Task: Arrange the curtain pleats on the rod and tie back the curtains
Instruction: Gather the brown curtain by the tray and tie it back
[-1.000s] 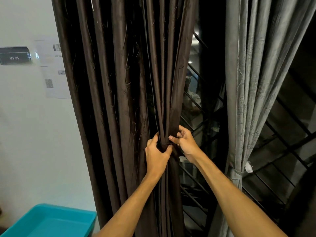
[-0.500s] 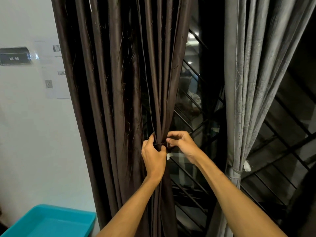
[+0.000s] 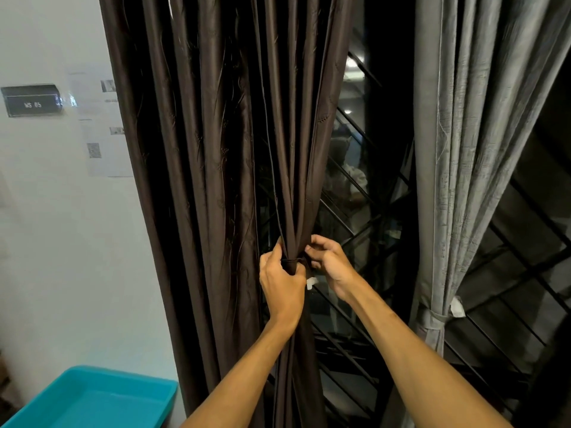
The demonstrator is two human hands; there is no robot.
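Dark wall sign [image 3: 32, 101] reads "WS 05". Paper sheets [image 3: 102, 156] beside it carry a QR code [image 3: 94, 150]; their print is too small to read.

white wall [image 3: 61, 242] with papers [image 3: 103, 149], sign [image 3: 32, 100]

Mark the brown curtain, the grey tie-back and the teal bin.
Brown curtain [image 3: 216, 180]: head view, a pleat in its upper half.
Grey tie-back [image 3: 431, 318]: head view, the band's front.
Teal bin [image 3: 123, 375]: head view, its far rim.
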